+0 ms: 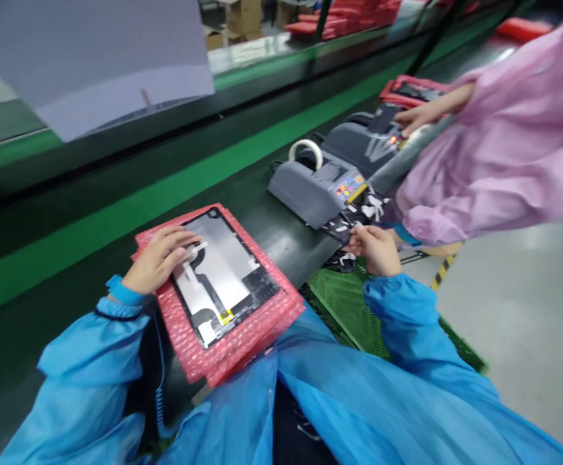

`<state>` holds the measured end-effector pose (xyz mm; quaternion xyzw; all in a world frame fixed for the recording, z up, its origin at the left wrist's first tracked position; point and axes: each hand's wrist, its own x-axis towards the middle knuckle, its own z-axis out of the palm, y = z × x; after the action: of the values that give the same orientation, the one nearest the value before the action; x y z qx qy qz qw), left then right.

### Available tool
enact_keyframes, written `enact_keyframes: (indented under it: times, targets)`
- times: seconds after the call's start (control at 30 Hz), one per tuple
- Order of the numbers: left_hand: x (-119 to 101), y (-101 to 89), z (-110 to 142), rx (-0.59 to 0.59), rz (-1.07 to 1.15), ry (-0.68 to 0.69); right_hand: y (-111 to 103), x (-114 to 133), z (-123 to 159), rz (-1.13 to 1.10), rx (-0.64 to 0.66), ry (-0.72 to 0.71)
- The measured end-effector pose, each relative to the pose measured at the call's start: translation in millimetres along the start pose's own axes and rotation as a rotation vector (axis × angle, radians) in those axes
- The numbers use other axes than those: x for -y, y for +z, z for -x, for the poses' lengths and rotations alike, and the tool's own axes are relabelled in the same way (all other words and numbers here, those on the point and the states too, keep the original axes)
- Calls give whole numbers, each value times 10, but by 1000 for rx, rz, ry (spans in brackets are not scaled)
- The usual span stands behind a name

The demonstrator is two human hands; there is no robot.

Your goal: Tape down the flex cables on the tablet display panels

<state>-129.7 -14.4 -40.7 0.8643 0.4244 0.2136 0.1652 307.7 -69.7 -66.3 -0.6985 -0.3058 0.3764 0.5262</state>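
A flat screen panel point(216, 274) lies on pink bubble-wrap sheets point(184, 352) at the table's front edge. Its silvery back carries a black flex cable point(212, 292) and a yellow patch near the lower end. My left hand point(158, 258) rests on the panel's left edge, fingers stretched over it beside white strips point(192, 266). Over on the right, my right hand point(377, 248) pinches by the front of a grey tape dispenser point(310, 194); whatever is between its fingertips is too small to name. Black pieces with white strips point(347, 226) hang there.
A co-worker's pink sleeve point(504, 142) reaches in from the right, a hand point(434, 113) at a second dispenser point(354, 145). More red wrap point(412, 89) lies beyond. A green crate point(347, 307) stands below the table edge. A coiled blue cord point(161, 400) hangs by my left sleeve.
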Motion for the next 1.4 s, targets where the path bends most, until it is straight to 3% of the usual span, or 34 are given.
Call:
enact_keyframes:
  times: [0.1,0.23,0.33,0.43,0.53,0.67,0.97,1.1,1.2,1.27,1.4]
  targets:
    - [0,-21,-37,1,-29,-36,-34,61,-196,-81,-85,84]
    - [-51,-43,-47,19,-2,-101,60,153,-365,-141,-17,101]
    - [-116,-66,-44,21,64,-163,115,151,-453,-170,-20,29]
    - [-200,-108,-34,-44,105,-182,87,88,-505,-216,-105,-112]
    - [-304,-179,-16,-132,71,-203,6,-6,-525,-253,-174,-224]
    - [-462,-273,-23,-225,-7,-251,-47,-70,-535,-238,-118,-190]
    - [-588,-274,-99,-202,-191,-201,119,30,-587,-264,-120,-93]
    - [-596,-263,-97,-202,-183,-172,113,30,-617,-223,-173,-164]
    - [-671,-257,-110,-202,-159,-152,50,122,-433,-114,-251,-292]
    - [-762,-234,-137,-193,-132,-131,54,240,-179,-29,-198,-384]
    - [-1001,-102,-259,-112,-28,-11,348,513,358,13,261,-436]
